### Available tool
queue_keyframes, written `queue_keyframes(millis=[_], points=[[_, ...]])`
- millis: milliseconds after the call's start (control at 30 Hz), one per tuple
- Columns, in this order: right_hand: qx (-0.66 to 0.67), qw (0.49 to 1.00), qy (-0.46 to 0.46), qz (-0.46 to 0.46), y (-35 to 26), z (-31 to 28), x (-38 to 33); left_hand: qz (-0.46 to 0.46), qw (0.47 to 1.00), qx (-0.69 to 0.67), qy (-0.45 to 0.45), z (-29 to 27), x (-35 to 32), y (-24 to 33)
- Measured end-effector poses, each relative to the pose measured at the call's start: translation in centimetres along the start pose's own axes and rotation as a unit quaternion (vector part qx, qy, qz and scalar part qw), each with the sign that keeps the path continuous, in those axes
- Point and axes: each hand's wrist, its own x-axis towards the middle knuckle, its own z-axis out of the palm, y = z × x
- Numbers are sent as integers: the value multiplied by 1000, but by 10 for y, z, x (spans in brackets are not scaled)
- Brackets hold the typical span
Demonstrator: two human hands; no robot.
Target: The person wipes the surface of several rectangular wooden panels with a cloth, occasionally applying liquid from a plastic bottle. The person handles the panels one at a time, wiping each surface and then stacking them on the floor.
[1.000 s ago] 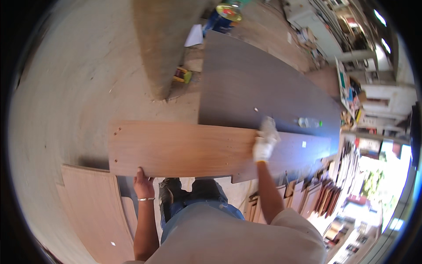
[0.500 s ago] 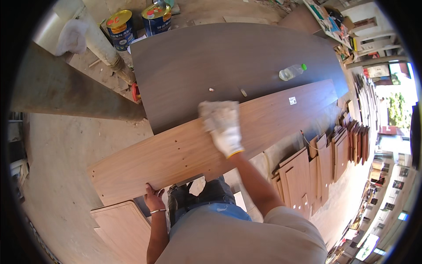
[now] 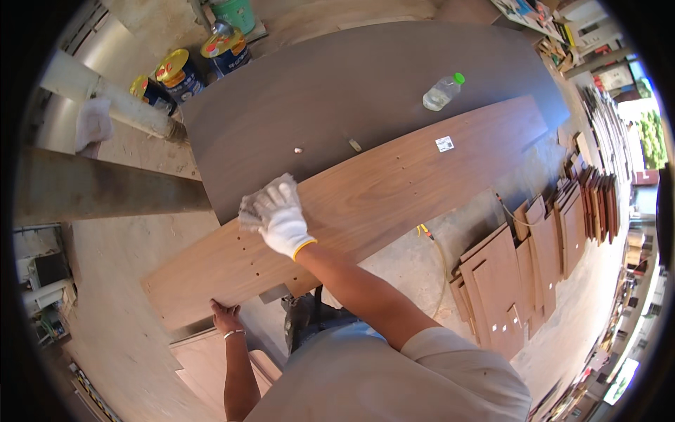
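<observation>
A long brown wood-grain board [image 3: 365,183] with small drilled holes and a white label lies across a dark tabletop [image 3: 281,105]. My right hand [image 3: 281,219], in a white knit glove with a yellow cuff, presses a grey fluffy cloth [image 3: 254,208] onto the board near its far edge. Part of the cloth is hidden under the glove. My bare left hand [image 3: 226,318] grips the board's near edge toward the left end, fingers partly beneath it. A clear bottle [image 3: 441,94] with a green cap lies on the dark top beyond the board.
Two small pieces sit on the dark top, one a pale strip [image 3: 354,145]. Paint cans [image 3: 178,74] and a green bucket [image 3: 235,14] stand at the far left, near a metal beam [image 3: 112,186]. Stacked brown panels [image 3: 496,281] lean at right; a hose [image 3: 444,264] crosses the floor.
My right hand and the cloth have slid left along the board. My left hand still holds the near edge. The whole view has shifted, showing more at the far left.
</observation>
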Motion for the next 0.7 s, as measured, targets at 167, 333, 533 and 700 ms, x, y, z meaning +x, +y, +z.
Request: queue_keyframes(millis=[167, 333, 533, 700], points=[[-68, 995, 77, -3, 110, -23, -29, 31, 999, 15, 31, -7, 7, -6], [-286, 935, 71, 200, 308, -119, -76, 20, 999, 31, 21, 10, -7, -1], [-265, 906, 97, 315, 359, -125, -79, 19, 1000, 17, 14, 20, -8, -4], [-221, 965, 99, 96, 209, -51, -62, 43, 999, -1, 31, 19, -17, -5]])
